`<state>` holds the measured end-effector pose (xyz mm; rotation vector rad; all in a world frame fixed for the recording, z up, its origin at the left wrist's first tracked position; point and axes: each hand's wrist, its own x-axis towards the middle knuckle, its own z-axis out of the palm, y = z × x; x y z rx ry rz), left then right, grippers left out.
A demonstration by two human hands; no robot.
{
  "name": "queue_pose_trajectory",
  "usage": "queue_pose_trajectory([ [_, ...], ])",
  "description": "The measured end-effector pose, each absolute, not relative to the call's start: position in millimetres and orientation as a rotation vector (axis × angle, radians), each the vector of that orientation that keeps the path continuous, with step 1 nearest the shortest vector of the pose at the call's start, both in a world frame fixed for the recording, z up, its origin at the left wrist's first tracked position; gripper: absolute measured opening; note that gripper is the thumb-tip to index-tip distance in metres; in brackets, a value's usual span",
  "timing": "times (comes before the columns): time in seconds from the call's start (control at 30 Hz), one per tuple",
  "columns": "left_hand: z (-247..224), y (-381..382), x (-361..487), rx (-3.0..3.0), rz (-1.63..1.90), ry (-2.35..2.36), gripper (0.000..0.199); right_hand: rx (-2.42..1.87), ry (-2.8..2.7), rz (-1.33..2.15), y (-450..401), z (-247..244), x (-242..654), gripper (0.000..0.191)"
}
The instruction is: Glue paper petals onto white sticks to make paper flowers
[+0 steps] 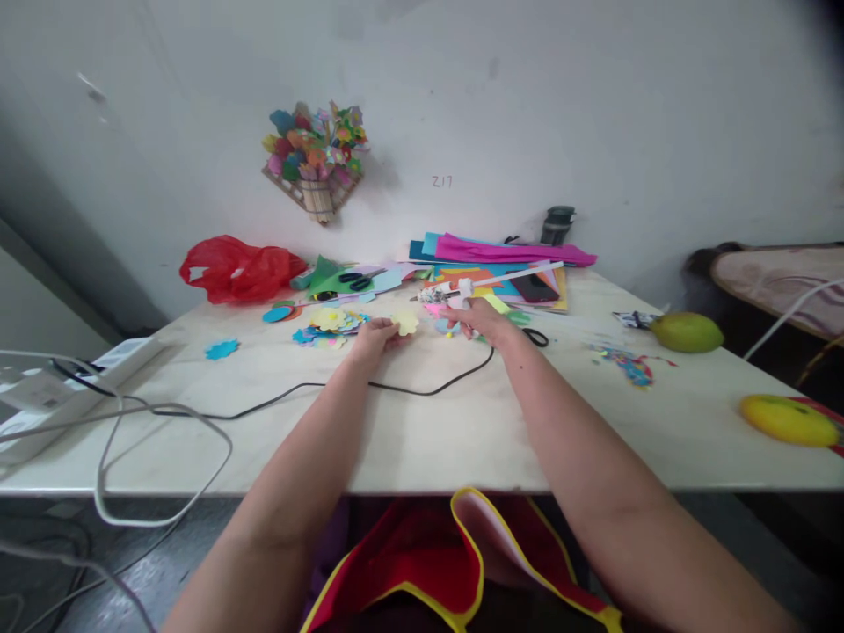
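A pale yellow flower-shaped cutout is pinched between the fingertips of my left hand. My right hand is curled at the handle of a white hot glue gun. The gun's nozzle points left, and a long white glue stick sticks out behind it. Its black cord runs from beneath my right hand to the left across the table. Left of my left hand lies a pile of flower cutouts, mostly yellow and blue. Small pink and pale blue pieces lie near my right fingers, partly hidden.
On the table are a red plastic bag, black-handled scissors, coloured sheets, a phone and a blue cutout. A power strip sits left; yellow-green fruit and yellow fruit right.
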<state>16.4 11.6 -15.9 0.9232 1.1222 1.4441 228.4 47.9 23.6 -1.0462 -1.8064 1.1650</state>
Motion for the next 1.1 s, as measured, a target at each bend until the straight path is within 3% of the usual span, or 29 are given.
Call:
queue_pose_trajectory([
  [1.1,-17.8,14.5,11.7,1.004,1.364,1.079,0.006,-1.176,-2.057,1.058,46.2,25.1,230.2,0.032],
])
